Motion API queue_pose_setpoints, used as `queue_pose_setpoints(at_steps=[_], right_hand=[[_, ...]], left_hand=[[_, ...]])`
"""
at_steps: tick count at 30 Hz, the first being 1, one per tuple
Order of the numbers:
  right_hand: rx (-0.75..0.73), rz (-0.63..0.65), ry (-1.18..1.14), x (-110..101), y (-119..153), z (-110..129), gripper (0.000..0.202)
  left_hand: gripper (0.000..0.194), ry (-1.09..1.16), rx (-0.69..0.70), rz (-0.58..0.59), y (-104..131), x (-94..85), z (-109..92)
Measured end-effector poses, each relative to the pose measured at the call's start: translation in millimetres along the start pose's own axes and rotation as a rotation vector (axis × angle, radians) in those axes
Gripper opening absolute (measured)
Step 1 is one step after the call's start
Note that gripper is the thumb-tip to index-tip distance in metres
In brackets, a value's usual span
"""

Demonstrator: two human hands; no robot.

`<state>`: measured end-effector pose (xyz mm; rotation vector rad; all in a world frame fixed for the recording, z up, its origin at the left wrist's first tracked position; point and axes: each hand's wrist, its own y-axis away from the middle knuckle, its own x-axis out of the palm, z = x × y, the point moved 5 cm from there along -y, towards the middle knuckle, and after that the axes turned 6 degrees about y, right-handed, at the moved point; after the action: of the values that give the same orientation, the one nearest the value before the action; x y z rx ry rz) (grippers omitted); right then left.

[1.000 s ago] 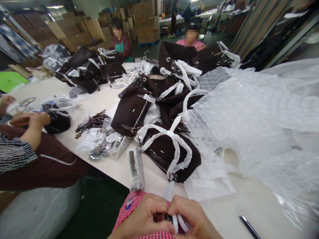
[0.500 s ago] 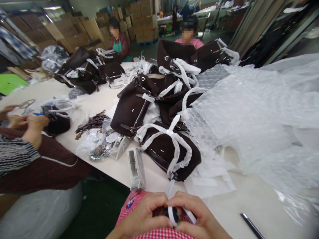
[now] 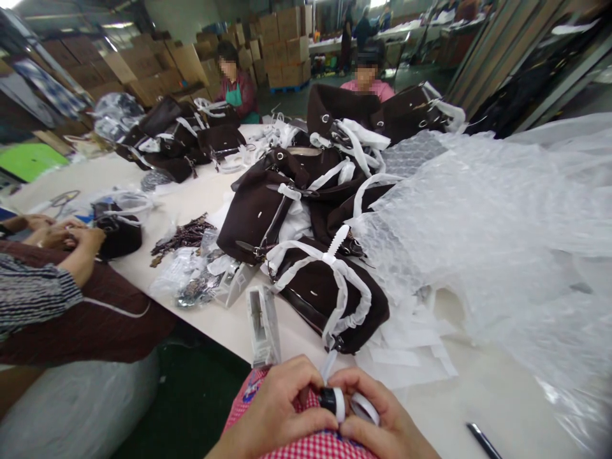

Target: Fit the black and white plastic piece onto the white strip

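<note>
Bottom centre of the frame: left hand [image 3: 277,408] and right hand [image 3: 382,427], fingertips meeting, each grip pinched on a small dark part wrapped in white strip [image 3: 335,403], held between them just below the nearest brown bag [image 3: 329,293] on the counter [image 3: 478,382].

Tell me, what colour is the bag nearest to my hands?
The bag is dark brown, its handles wrapped in white; head view.
</note>
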<state>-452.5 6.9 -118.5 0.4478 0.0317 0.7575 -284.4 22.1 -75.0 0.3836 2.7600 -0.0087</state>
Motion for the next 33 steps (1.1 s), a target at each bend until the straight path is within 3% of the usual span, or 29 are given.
queue_pose_setpoints(at_steps=[6, 10, 12, 17, 22, 26, 33], right_hand=[[-0.055, -0.093, 0.009, 2.4, -4.5, 5.4, 0.03], [-0.055, -0.198, 0.111, 3.8, -11.6, 9.4, 0.02], [-0.09, -0.178, 0.188, 3.6, -11.0, 10.0, 0.019], [-0.053, -0.04, 0.277, -1.3, 0.9, -4.3, 0.062], [-0.125, -0.137, 0.312, 2.0, -5.0, -2.1, 0.053], [-0.119, -0.093, 0.173, 8.0, -10.4, 3.0, 0.048], [-0.032, -0.011, -0.006, 6.0, -2.7, 4.5, 0.052]], left_hand=[[0.018, -0.011, 0.093, -0.008, -3.1, -1.1, -13.0], [0.034, 0.045, 0.05, 0.008, -4.4, -1.7, -15.2], [0.047, 0.078, 0.015, 0.001, -3.7, -3.0, -13.7], [0.049, 0.052, 0.086, 0.066, -0.2, -1.8, -18.1], [0.052, 0.021, 0.088, 0.126, -0.2, 3.6, -17.6], [0.049, 0.05, 0.053, 0.117, -1.3, 4.9, -13.4], [0.062, 0.03, -0.012, 0.08, -0.4, 3.0, -4.9]])
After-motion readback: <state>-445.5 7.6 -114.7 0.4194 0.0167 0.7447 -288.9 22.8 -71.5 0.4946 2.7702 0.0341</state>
